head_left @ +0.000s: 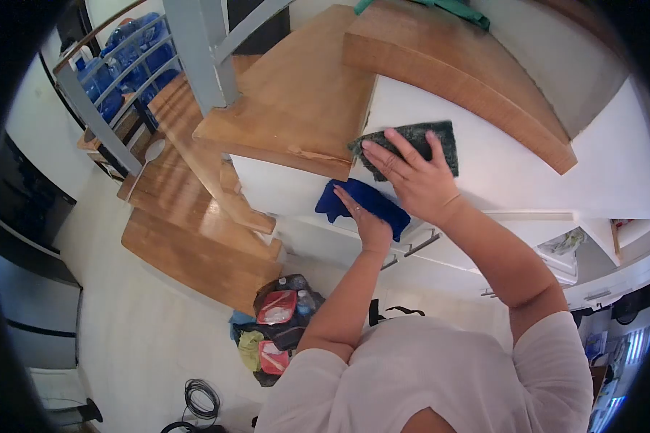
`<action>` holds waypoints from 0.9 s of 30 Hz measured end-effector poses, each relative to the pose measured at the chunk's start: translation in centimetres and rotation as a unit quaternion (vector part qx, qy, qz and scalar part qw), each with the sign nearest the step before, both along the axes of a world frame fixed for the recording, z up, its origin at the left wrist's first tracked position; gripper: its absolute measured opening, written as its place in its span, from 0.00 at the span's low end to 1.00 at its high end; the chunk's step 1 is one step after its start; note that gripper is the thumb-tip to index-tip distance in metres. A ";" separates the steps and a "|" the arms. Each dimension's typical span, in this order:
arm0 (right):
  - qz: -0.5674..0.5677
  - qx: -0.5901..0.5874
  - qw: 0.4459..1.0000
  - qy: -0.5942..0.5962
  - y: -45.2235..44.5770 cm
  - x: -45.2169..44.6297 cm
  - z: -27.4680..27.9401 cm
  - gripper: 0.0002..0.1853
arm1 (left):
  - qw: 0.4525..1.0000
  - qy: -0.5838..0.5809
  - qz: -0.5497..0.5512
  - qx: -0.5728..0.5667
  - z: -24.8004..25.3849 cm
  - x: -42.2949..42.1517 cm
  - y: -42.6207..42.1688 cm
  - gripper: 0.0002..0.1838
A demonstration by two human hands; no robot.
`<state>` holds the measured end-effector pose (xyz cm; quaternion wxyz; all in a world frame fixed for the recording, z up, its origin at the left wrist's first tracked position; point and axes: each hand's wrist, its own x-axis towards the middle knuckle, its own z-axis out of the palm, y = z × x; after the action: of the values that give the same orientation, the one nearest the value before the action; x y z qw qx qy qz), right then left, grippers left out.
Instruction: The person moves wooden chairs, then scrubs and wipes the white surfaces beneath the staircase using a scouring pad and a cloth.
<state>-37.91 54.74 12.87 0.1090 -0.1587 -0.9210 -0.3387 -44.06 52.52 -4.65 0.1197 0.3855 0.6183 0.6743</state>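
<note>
My right hand [415,177] lies on a dark green cloth [440,141], its fingers stretched out and spread over it. That cloth rests against the white surface [516,162] beside the wooden stair treads. Lower and to the left, my left hand [368,224] is on a blue cloth [383,206] by the white panel below a tread. The left fingers lie long and close together along the cloth; the thumb and what it grips are partly hidden. Just above the blue cloth is the front edge of a wooden tread [282,144], with a chipped, peeling patch.
A higher curved tread [455,79] carries a green cloth [448,7]. A spoon-shaped utensil [152,153] lies on the lower steps, near a grey railing post [202,54]. Below are white drawers with metal handles [422,244], bags with bottles [285,307], and a coiled cable [202,399].
</note>
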 end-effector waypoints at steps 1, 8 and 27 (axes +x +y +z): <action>0.003 0.003 1.000 -0.020 0.3 0.2 -1.2 0.28 | 1.000 0.021 0.004 -0.018 -0.7 0.0 0.4 0.46; -0.023 0.086 0.991 -0.100 0.9 5.4 0.6 0.31 | 0.966 0.253 -0.008 0.054 0.7 0.3 -0.3 0.43; -0.050 0.138 0.983 0.110 2.2 13.3 0.5 0.25 | 0.908 0.395 0.119 0.071 8.7 -1.4 3.0 0.35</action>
<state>-24.58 56.93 13.36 0.2137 -0.2244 -0.8389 -0.4475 -45.48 55.52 4.03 -0.2429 0.5517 0.6069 0.5180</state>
